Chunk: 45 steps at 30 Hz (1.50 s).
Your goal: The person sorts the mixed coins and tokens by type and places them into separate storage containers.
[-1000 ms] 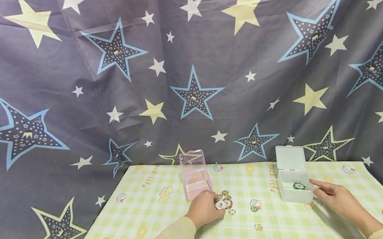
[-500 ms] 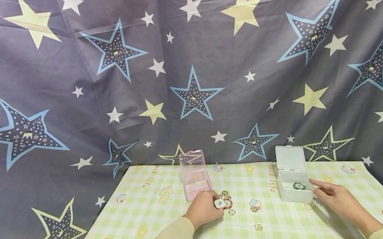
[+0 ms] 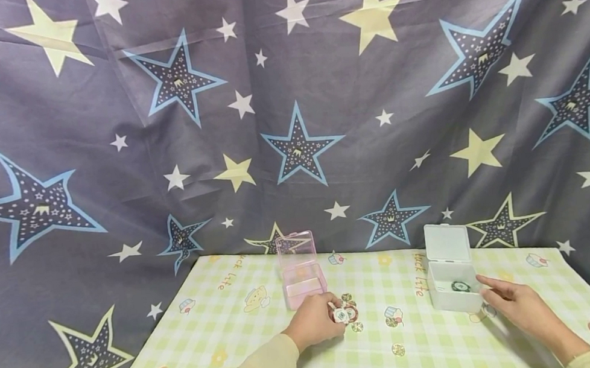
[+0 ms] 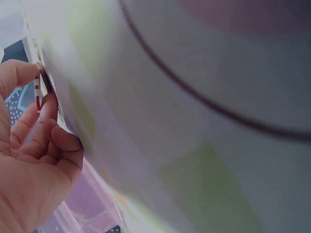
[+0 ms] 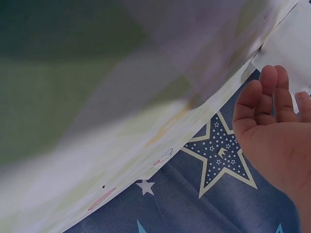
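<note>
A small round white chip with a red edge point(image 3: 339, 314) is pinched on its edge between the thumb and fingers of the left hand point(image 3: 313, 321) – it sits just above the green checked tablecloth point(image 3: 225, 337), beside the loose round chips point(image 3: 355, 317) and just in front of the open pink plastic box point(image 3: 302, 283). The grip looks thin, so holding the chip level and firm seems wise. The right hand point(image 3: 522, 307) rests with straight, relaxed fingers beside the open white plastic box point(image 3: 452, 281) – it holds nothing. 1 dark green chip point(image 3: 460, 286) lies inside that box.
</note>
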Motion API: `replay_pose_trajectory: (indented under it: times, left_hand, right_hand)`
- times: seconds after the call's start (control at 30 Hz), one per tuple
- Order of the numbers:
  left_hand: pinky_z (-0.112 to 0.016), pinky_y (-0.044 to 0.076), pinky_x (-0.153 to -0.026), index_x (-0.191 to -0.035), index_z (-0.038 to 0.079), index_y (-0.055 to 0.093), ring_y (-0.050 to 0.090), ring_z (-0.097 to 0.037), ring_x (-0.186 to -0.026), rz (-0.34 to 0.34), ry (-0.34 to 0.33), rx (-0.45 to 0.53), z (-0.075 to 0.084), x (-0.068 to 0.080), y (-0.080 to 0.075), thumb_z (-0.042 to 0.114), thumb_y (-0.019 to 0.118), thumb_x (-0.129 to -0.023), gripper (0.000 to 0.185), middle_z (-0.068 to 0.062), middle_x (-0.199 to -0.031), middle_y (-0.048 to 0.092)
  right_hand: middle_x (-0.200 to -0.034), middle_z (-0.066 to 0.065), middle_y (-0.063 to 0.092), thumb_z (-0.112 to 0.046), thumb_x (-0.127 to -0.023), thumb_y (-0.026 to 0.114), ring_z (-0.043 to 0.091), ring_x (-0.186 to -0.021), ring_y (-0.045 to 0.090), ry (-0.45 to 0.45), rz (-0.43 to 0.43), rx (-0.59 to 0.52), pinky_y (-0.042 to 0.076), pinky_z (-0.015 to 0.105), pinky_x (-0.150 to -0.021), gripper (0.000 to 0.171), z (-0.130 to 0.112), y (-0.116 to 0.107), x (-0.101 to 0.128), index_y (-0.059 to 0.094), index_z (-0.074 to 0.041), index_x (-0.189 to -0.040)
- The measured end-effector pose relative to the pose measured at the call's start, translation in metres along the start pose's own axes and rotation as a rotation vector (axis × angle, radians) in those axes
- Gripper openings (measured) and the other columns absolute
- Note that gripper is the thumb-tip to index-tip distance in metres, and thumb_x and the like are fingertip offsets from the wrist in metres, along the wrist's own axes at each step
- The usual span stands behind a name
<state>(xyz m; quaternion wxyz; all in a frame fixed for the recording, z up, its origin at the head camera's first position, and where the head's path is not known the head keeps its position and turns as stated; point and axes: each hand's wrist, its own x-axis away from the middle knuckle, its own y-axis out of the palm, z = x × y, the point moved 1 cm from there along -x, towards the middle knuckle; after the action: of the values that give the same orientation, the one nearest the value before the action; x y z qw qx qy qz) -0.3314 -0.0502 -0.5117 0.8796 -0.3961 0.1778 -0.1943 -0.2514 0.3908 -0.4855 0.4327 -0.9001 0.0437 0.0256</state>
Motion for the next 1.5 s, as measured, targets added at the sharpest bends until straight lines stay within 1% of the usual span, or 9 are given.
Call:
replay_pose_trajectory:
  times: [0.13, 0.37, 0.5, 0.73, 0.93, 1.07, 1.13, 1.27, 1.5]
  left_hand:
    - [-0.022, 0.049, -0.065, -0.108, 0.011, 0.076, 0.056, -0.004, -0.064, -0.017, -0.033, 0.081, 0.002, 0.002, -0.002, 0.009, 0.087, -0.075, 0.035, 0.009, -0.071, 0.063]
    - [-0.022, 0.047, -0.066, -0.103, 0.011, 0.080, 0.055, -0.006, -0.069, 0.000, -0.086, 0.150, 0.003, 0.003, -0.002, 0.007, 0.084, -0.079, 0.024, 0.006, -0.076, 0.064]
    - [-0.021, 0.048, -0.066, -0.106, 0.008, 0.081, 0.055, -0.007, -0.073, 0.020, -0.098, 0.193, 0.001, 0.002, -0.001, 0.003, 0.079, -0.080, 0.026, 0.005, -0.080, 0.064]
    - [-0.020, 0.050, -0.071, -0.108, 0.006, 0.082, 0.057, -0.007, -0.080, 0.034, -0.101, 0.227, -0.006, 0.001, 0.003, 0.002, 0.077, -0.081, 0.028, 0.004, -0.085, 0.067]
    - [-0.019, 0.050, -0.070, -0.109, 0.006, 0.082, 0.057, -0.008, -0.081, 0.021, -0.107, 0.262, -0.008, 0.001, 0.003, 0.000, 0.075, -0.081, 0.030, -0.002, -0.089, 0.070]
    - [-0.018, 0.049, -0.070, -0.111, 0.005, 0.082, 0.057, -0.009, -0.082, 0.011, -0.120, 0.291, -0.007, 0.003, 0.002, -0.001, 0.074, -0.081, 0.032, -0.005, -0.092, 0.071]
    - [-0.018, 0.049, -0.070, -0.111, 0.005, 0.082, 0.057, -0.009, -0.082, 0.009, -0.125, 0.302, -0.007, 0.003, 0.001, -0.001, 0.074, -0.081, 0.032, -0.006, -0.092, 0.071]
    - [-0.018, 0.048, -0.069, -0.112, 0.005, 0.082, 0.056, -0.010, -0.082, 0.006, -0.128, 0.309, -0.008, 0.003, 0.000, -0.001, 0.074, -0.082, 0.031, -0.004, -0.091, 0.069]
    - [-0.016, 0.044, -0.061, -0.108, 0.006, 0.082, 0.054, -0.008, -0.076, 0.007, -0.134, 0.338, -0.007, 0.002, 0.001, -0.002, 0.073, -0.081, 0.030, 0.001, -0.083, 0.066]
  right_hand:
    - [-0.145, 0.036, 0.059, -0.039, -0.112, 0.055, 0.051, -0.130, 0.064, 0.000, 0.002, 0.006, 0.062, 0.046, -0.092, 0.058, 0.000, 0.000, 0.000, 0.053, 0.000, -0.155]
    - [-0.145, 0.036, 0.059, -0.040, -0.112, 0.055, 0.051, -0.129, 0.064, 0.009, -0.001, 0.010, 0.061, 0.037, -0.089, 0.058, 0.000, 0.000, 0.000, 0.053, -0.002, -0.155]
    - [-0.147, 0.037, 0.057, -0.040, -0.113, 0.054, 0.053, -0.131, 0.062, 0.011, -0.012, 0.001, 0.061, 0.049, -0.095, 0.059, -0.001, 0.000, -0.001, 0.051, -0.001, -0.156]
    - [-0.146, 0.036, 0.059, -0.038, -0.112, 0.056, 0.051, -0.131, 0.063, 0.007, 0.011, 0.022, 0.060, 0.035, -0.088, 0.056, 0.000, 0.001, -0.002, 0.054, -0.002, -0.155]
    - [-0.146, 0.037, 0.058, -0.039, -0.112, 0.055, 0.052, -0.131, 0.063, 0.005, -0.003, 0.012, 0.062, 0.043, -0.092, 0.057, 0.000, 0.001, -0.001, 0.052, -0.001, -0.156]
    - [-0.146, 0.036, 0.059, -0.040, -0.112, 0.055, 0.051, -0.130, 0.064, 0.009, -0.005, 0.012, 0.061, 0.036, -0.088, 0.058, 0.000, 0.001, 0.000, 0.052, -0.002, -0.156]
    - [-0.146, 0.037, 0.058, -0.039, -0.112, 0.055, 0.052, -0.130, 0.063, 0.008, -0.006, 0.004, 0.062, 0.041, -0.091, 0.058, 0.000, 0.001, 0.000, 0.052, -0.001, -0.156]
    - [-0.146, 0.036, 0.058, -0.039, -0.112, 0.055, 0.052, -0.131, 0.063, 0.015, 0.001, 0.006, 0.061, 0.034, -0.088, 0.057, 0.000, 0.001, -0.001, 0.052, -0.001, -0.155]
    - [-0.147, 0.037, 0.057, -0.038, -0.113, 0.054, 0.052, -0.131, 0.062, 0.024, -0.004, -0.005, 0.060, 0.051, -0.096, 0.057, 0.000, 0.001, -0.002, 0.051, -0.001, -0.156]
